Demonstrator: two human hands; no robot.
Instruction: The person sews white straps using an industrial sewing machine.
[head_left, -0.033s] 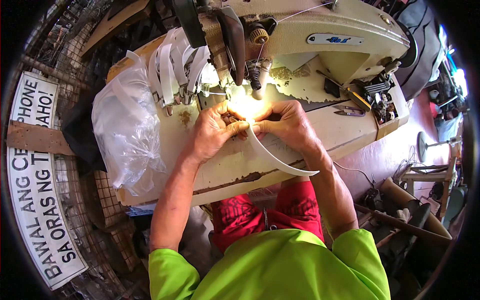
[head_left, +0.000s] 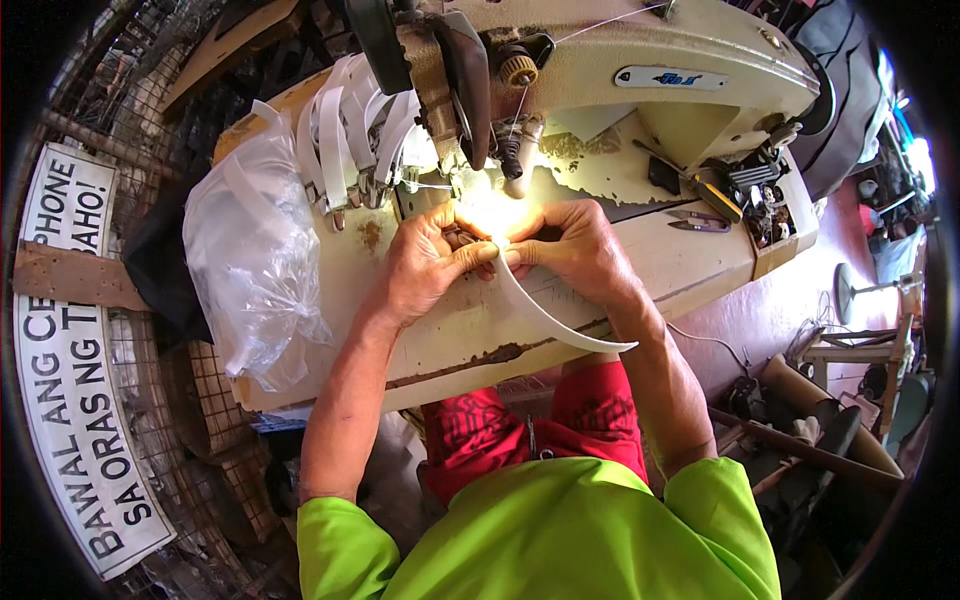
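Observation:
Both my hands meet under the bright lamp glow in front of the sewing machine [head_left: 590, 60]. A white strap [head_left: 540, 318] hangs from between my fingertips and curves down to the right, its free end near my right forearm. My left hand [head_left: 432, 255] pinches the strap's upper end between thumb and fingers. Thumb and forefinger of my right hand [head_left: 580, 250] close on the same end from the other side. Glare hides the strap's tip and whatever else lies between the fingers. The machine's needle area is just beyond my hands, also washed out by the light.
At left on the table [head_left: 450, 350] sit a clear plastic bag [head_left: 255, 250] of white material and a bundle of white straps [head_left: 345, 130] with metal buckles. Right of the machine lie thread snips [head_left: 698, 224], a yellow-handled screwdriver [head_left: 718, 198] and a tray of small parts [head_left: 770, 222].

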